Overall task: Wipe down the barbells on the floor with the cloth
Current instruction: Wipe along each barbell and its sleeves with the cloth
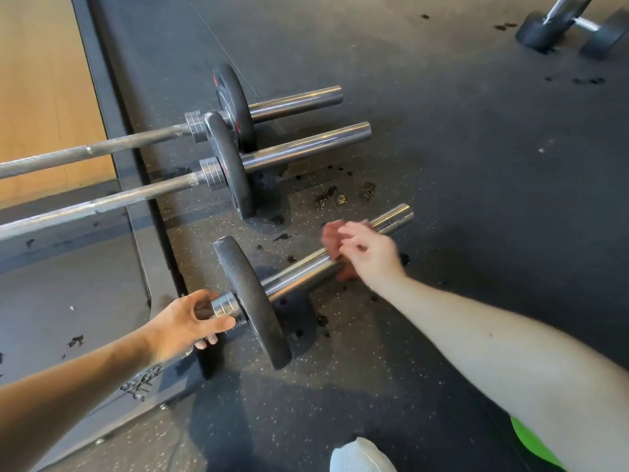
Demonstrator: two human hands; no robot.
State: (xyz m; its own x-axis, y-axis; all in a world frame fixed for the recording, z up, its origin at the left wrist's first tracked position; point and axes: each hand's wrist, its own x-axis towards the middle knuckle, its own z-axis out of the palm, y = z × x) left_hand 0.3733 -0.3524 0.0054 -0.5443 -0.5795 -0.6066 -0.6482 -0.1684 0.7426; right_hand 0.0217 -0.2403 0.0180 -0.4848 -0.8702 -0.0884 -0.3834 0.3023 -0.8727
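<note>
Three barbells lie side by side on the dark rubber floor (pixel 476 199), each with one black plate. The nearest barbell (pixel 306 270) points its bare steel end up and to the right. The left hand (pixel 185 321) grips it just inside its plate (pixel 252 301), fingers and thumb curled round the ringed collar. The right hand (pixel 372 255) is curled over a reddish cloth (pixel 332 235), holding it wrapped round the steel end past the middle (hand and cloth are both blurred). The middle barbell (pixel 306 148) and the far barbell (pixel 296 102) lie beyond, their plates close together.

Raised lettering (pixel 143 383) sits on the dark platform frame (pixel 149 253) below the left forearm; it is seen at an angle and only partly, so it cannot be read with any certainty. The far barbell's plate bears red marks (pixel 238 127), too small to read.

Dark spots (pixel 328 195) dot the floor between the nearest and middle barbells. Two dumbbells (pixel 544 28) sit at the top right, and a white shoe (pixel 359 456) shows at the bottom edge.
</note>
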